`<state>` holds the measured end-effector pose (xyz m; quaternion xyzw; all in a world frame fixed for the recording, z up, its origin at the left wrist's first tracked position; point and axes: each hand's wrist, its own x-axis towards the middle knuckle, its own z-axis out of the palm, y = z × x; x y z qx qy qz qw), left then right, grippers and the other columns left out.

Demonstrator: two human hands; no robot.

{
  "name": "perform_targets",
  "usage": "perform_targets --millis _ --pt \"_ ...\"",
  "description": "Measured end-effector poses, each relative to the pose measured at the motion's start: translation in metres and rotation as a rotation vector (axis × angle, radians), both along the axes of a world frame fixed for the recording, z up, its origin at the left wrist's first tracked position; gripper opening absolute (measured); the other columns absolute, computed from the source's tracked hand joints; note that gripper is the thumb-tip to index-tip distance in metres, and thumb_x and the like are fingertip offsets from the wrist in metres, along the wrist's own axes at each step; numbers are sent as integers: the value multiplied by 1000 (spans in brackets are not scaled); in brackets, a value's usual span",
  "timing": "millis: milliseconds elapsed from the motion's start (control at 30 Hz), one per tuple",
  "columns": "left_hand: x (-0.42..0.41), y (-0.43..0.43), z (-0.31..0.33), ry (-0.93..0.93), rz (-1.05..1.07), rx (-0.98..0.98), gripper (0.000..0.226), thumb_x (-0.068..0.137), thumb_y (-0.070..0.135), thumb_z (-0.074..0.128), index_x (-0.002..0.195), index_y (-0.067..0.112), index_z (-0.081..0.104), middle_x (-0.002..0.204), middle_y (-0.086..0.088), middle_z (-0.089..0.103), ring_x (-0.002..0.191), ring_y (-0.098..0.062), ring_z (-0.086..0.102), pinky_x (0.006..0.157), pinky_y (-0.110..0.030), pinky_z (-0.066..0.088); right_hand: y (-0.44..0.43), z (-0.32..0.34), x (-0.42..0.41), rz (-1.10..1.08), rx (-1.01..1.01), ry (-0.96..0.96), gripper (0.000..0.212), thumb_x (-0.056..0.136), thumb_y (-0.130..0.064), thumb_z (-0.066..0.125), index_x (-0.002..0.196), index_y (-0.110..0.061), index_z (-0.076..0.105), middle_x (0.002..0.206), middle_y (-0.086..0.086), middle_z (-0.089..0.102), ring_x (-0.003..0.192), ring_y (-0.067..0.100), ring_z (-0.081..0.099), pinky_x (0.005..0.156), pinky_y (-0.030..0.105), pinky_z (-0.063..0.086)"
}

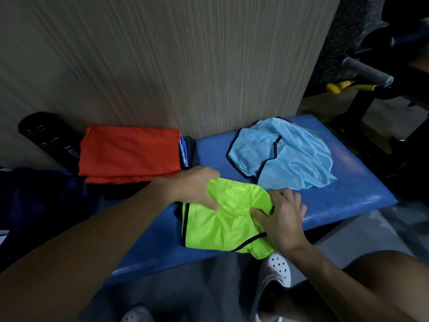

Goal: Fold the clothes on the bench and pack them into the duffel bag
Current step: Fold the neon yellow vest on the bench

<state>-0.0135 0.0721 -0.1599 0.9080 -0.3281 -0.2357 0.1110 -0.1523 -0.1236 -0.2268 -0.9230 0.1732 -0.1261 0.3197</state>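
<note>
Green bib (222,226) lies part-folded on the table (348,184), left grip (195,185) and right grip (284,218) both clenched on its mesh, blue bib (285,154) crumpled just behind it; risk: slick fabric may slip, letting the fold spring open on release.

Blue table (348,182); neon-green vest (227,226) with black edging; pale-blue vest (294,159), likewise black-edged; plain orange-red folded garment (130,152); beige-grey wall panel (185,54) with fine vertical streaks; white clog (279,267) dotted with holes; black cylinder (46,135).
</note>
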Motion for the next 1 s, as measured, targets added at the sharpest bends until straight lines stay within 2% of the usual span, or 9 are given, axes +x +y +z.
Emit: perform_targets --millis 167,267,333,467,567,633,733,833,1000 --pt "-10 21 11 151 131 -109 56 64 32 85 102 47 47 91 -14 69 70 -32 64 62 -55 54 5 6 -3 96 224 -63 28 76 -22 78 87 -32 54 102 -11 57 106 19 44 87 27 24" --pt "-24 38 19 245 298 -352 63 68 15 88 107 46 50 95 -13 70 75 -23 67 73 -50 59 9 18 -3 106 472 -147 38 79 -12 75 82 -35 45 89 -15 62 87 16 58 75 37 46" --pt "-37 49 23 251 428 -509 65 70 9 87 113 43 51 97 -14 70 78 -18 68 75 -40 60 12 30 -2 108 528 -202 42 81 -6 72 85 -35 42 73 -11 53 65 9 52 62 39 47" --pt "-56 70 37 183 668 -793 73 72 3 85 122 44 52 105 -14 67 82 -21 68 76 -47 61 30 64 10 211 485 -307 52 81 0 69 95 -41 40 80 -22 55 67 5 51 63 28 45" --pt "-49 89 52 36 795 -967 74 74 -1 83 130 35 50 113 3 63 84 11 63 75 -20 57 51 89 34 268 523 -296 59 82 -2 70 116 -43 43 85 -14 57 71 11 55 69 32 51" --pt "-36 106 67 -43 851 -1000 73 74 4 84 131 33 50 116 9 60 90 17 59 77 -13 54 69 103 56 269 525 -319 64 80 -3 72 127 -34 41 98 -5 57 84 12 59 79 33 53" --pt "-1 142 92 -113 899 -950 73 69 12 88 127 36 50 119 7 60 110 -5 61 95 -32 55 104 124 92 293 607 -354 63 81 0 72 131 -23 41 96 -8 57 79 -8 57 71 10 48" --pt "32 177 123 -232 875 -824 69 74 22 85 131 33 48 119 2 60 111 -14 61 99 -35 50 138 136 136 325 748 -337 62 82 1 72 128 -26 40 95 -5 62 74 0 62 65 16 53" --pt "38 184 133 -862 504 -270 40 92 41 46 118 13 58 109 -9 64 102 -32 62 91 -41 47 184 114 198 335 782 -223 61 82 4 72 129 -18 40 97 -4 61 76 9 63 59 17 54"
